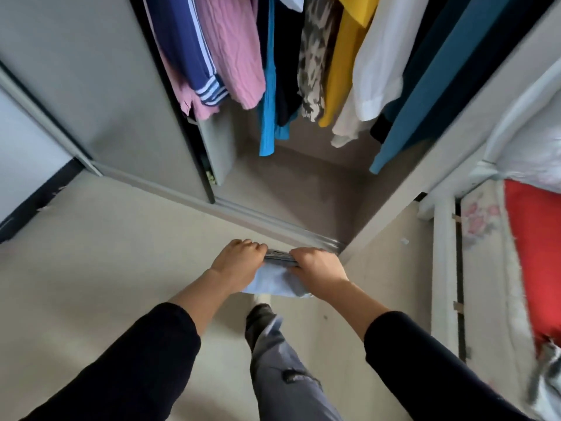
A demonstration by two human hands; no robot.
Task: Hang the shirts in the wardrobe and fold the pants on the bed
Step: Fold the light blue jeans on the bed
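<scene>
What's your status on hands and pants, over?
Left hand and right hand grip folded blue denim garment. Open wardrobe ahead, clothes hanging. Nothing between.

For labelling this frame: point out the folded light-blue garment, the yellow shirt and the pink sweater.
folded light-blue garment [274, 279]: head view, pale cloth below its darker folded edge.
yellow shirt [341, 74]: head view, middle of the hanging body.
pink sweater [233, 47]: head view, ribbed front.
</scene>
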